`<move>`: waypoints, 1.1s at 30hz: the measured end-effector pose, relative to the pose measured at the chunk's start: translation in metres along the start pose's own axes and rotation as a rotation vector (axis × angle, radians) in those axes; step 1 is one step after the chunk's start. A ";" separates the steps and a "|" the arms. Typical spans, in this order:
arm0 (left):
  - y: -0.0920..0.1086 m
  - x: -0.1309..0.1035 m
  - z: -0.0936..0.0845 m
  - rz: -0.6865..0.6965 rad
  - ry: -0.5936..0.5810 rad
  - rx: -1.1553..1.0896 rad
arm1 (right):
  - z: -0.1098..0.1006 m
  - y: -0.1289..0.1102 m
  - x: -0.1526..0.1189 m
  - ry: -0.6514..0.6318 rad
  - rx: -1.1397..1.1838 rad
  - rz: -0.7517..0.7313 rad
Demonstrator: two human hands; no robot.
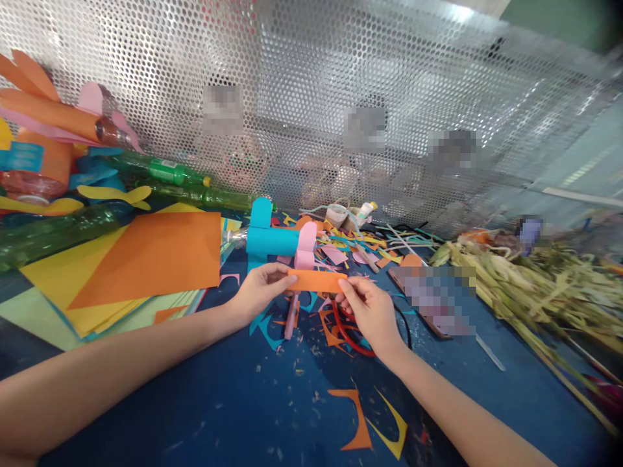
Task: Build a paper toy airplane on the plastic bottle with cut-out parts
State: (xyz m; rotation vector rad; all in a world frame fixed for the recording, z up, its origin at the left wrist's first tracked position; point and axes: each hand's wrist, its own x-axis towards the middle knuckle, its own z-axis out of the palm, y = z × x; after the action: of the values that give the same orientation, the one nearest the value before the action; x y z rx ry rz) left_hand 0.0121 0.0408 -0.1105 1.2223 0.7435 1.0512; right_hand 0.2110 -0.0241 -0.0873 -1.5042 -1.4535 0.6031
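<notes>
An orange paper strip [318,281] is stretched level between my two hands. My left hand [263,288] pinches its left end between thumb and fingers, and my right hand [372,314] pinches the right end. Just beyond the strip lies a plastic bottle wrapped in blue paper [275,240], with a blue paper flap standing up and a pink paper loop [305,245] near its right end. A rolled pink paper piece [291,318] rests below the strip. Part of a red ring-shaped object [354,342], perhaps a scissors handle, shows beneath my right hand.
Orange paper sheets [160,253] lie stacked with other colours at left, near green bottles [170,170]. Paper scraps [357,418] litter the blue table [219,402]. Dry corn husks [525,292] cover the right side. A perforated metal panel [311,78] stands behind.
</notes>
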 end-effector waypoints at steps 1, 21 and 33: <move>0.000 0.000 0.000 -0.012 -0.005 -0.015 | -0.001 0.001 0.001 -0.009 0.005 0.013; 0.002 0.000 0.000 -0.003 0.020 -0.073 | 0.005 0.001 -0.005 0.181 -0.332 -0.483; 0.003 -0.002 0.001 -0.025 -0.015 -0.045 | 0.003 0.009 0.004 0.099 -0.008 -0.205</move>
State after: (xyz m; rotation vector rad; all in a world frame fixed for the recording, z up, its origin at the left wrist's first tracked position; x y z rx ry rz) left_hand 0.0118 0.0387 -0.1075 1.1790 0.7178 1.0320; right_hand 0.2131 -0.0186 -0.0954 -1.3509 -1.5110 0.3940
